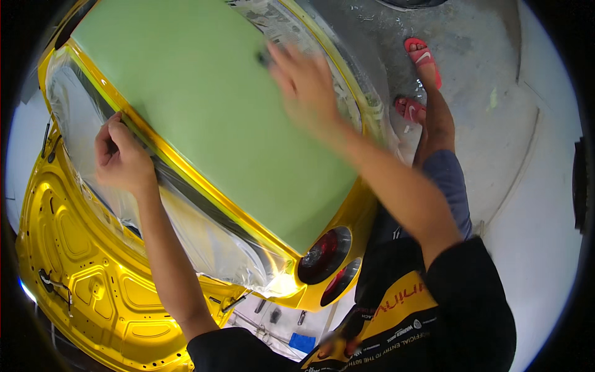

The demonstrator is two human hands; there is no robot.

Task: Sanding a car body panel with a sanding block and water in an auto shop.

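A smooth pale green panel covers the middle of a yellow car. Over its far right part, my right hand is smeared by motion, with a small dark blurred thing at its fingertips; whether the hand grips it is unclear. My left hand is closed, thumb and index fingertip pressed together beside the yellow edge strip. What it pinches, if anything, is too small to make out. Clear plastic sheeting hangs below that strip, along a line of greenish masking tape.
A raised yellow car lid with cut-outs stands at the left. Newspaper masks the panel's far right edge. Round dark tail lights sit at the near corner. Feet in red slides stand on the grey floor; a blue cloth lies below.
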